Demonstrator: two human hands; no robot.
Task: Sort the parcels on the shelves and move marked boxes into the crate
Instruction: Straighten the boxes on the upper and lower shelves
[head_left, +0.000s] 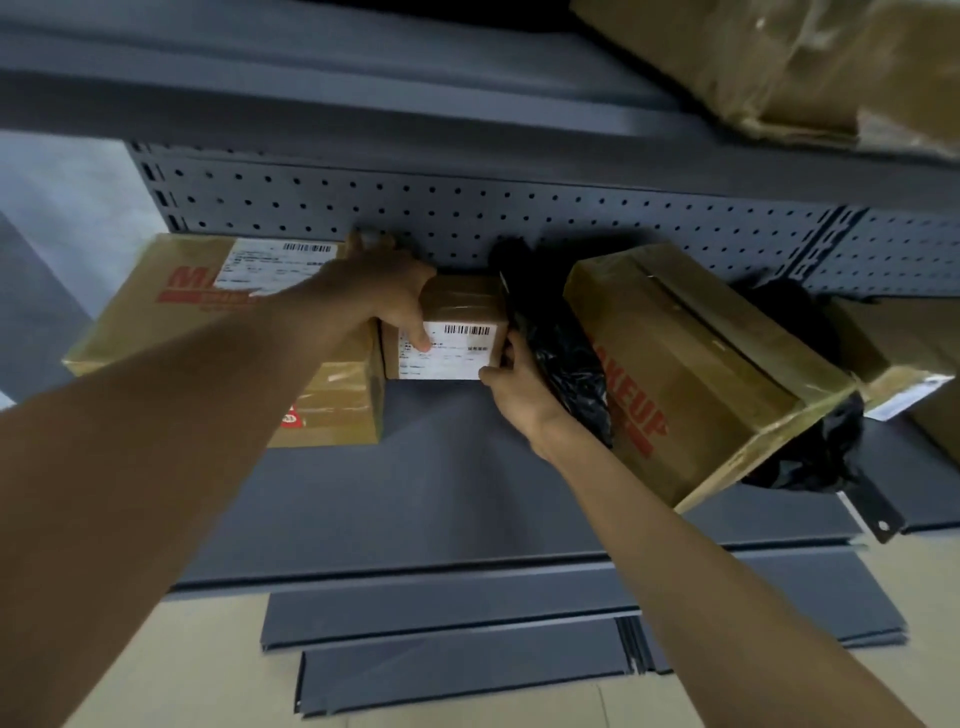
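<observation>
A small cardboard box (460, 312) with a white barcode label stands at the back of the grey shelf (441, 493). My left hand (387, 291) lies over its top left corner, thumb pressed on the label. My right hand (511, 387) grips its lower right corner. Left of it sits a large taped carton (156, 312) with red lettering and a shipping label. Squeezed against the small box's right side is a black plastic parcel (563, 358). Further right a carton printed "MAKEUP" (696, 374) lies tilted on other black bags.
A perforated grey back panel (467, 213) closes the shelf. An upper shelf carries a taped brown parcel (810, 67) at top right. Another box (904, 364) sits at far right. Loose grey shelf boards (467, 654) lie on the floor below.
</observation>
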